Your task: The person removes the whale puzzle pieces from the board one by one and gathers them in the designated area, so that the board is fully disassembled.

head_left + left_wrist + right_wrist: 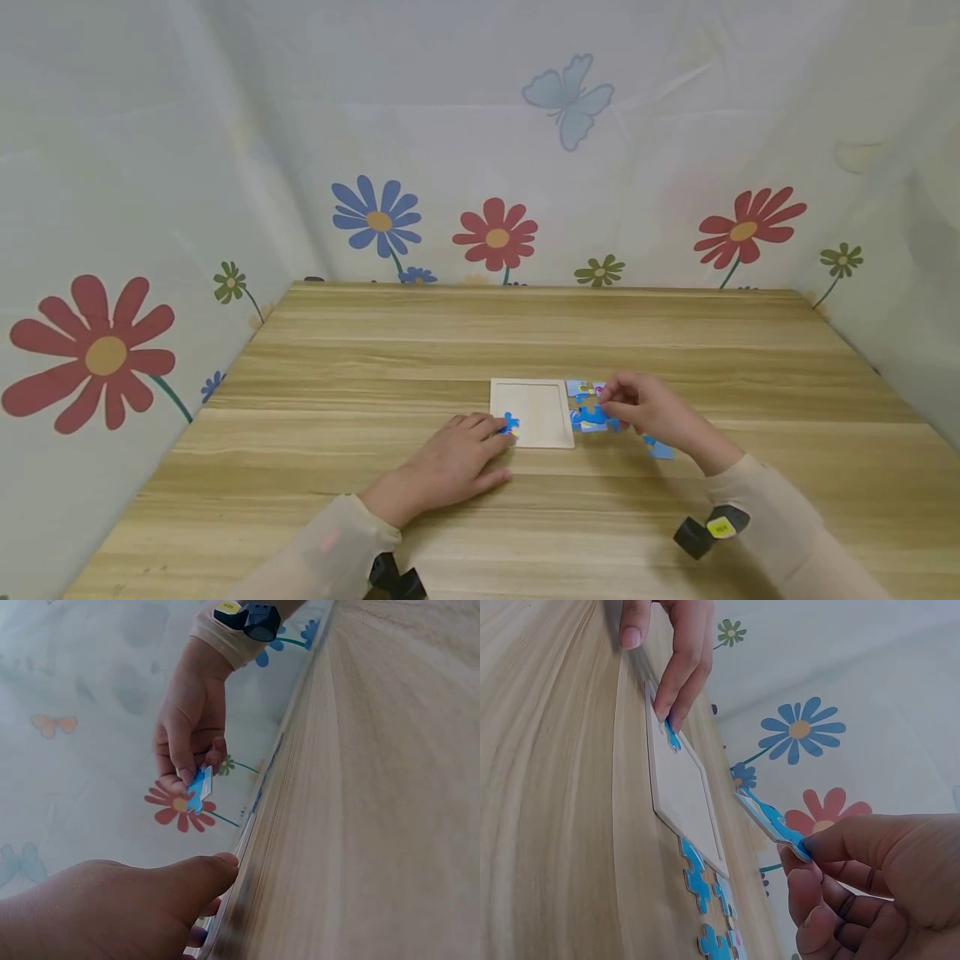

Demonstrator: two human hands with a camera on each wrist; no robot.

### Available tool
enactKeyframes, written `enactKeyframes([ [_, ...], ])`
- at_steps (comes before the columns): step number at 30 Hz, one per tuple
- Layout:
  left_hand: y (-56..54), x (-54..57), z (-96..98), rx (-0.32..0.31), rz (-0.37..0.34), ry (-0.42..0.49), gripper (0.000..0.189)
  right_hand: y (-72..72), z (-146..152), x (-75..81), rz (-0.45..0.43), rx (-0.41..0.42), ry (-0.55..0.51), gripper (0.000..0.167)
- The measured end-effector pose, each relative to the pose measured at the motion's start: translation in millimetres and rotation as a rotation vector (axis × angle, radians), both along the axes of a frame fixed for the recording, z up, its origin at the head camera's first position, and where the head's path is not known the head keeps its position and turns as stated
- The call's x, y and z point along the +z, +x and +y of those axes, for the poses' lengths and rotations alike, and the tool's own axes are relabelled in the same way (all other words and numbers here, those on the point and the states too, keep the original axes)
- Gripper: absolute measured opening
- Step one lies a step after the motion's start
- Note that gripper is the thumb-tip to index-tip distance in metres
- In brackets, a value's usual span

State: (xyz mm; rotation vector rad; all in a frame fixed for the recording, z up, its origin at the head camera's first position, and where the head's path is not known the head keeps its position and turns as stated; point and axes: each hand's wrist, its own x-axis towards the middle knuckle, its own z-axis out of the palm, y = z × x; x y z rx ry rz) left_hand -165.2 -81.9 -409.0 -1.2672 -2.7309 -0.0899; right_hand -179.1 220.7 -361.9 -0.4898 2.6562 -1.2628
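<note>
A shallow pale wooden puzzle tray (542,417) lies on the table, with one blue jigsaw piece (673,736) in its near-left corner. My left hand (453,467) rests at that corner; its extended fingertips touch the piece, while the thumb lies outside the frame. Between thumb and fingers, my right hand (648,408) pinches another blue jigsaw piece (771,817), held tilted above the table just right of the tray. In the left wrist view, the pinched puzzle piece (199,789) shows its thin white edge. The left fingertips are partly hidden there.
Several loose jigsaw pieces lie right of the tray, among them a blue one (660,448) nearest me and a patterned one (583,389) by the far corner. The wooden table (375,350) meets a flower-printed cloth (637,183) at its back and sides.
</note>
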Motion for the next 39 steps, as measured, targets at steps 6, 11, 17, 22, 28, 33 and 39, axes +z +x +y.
enactKeyframes([
  [6, 0.1, 0.0, 0.1, -0.007, 0.013, 0.018, 0.048, 3.5, 7, -2.2, 0.01, 0.008, -0.002, 0.009],
  [11, 0.1, -0.2, -0.3, -0.005, 0.016, 0.018, 0.047, 6.1, 14, -6.6, -0.017, 0.011, 0.005, 0.01],
  [17, 0.2, 0.6, -0.5, -0.005, 0.009, 0.022, 0.047, 8.2, 20, -9.4, -0.022, 0.008, 0.01, 0.011],
  [22, 0.8, 1.6, -0.3, -0.009, 0.015, 0.023, 0.047, 11.2, 22, -10.4, -0.026, -0.012, 0.045, 0.011],
  [28, 0.8, 1.3, 0.5, -0.005, 0.02, 0.017, 0.046, 12.5, 27, -15.6, -0.028, -0.012, 0.057, 0.01],
  [33, 0.8, 1.0, 0.8, -0.004, 0.02, 0.016, 0.046, 13.0, 30, -20.9, -0.024, -0.006, 0.056, 0.008],
  [39, 1.9, 1.9, 0.9, -0.001, 0.01, 0.019, 0.046, 14.1, 31, -23.2, -0.026, -0.011, 0.05, 0.008],
])
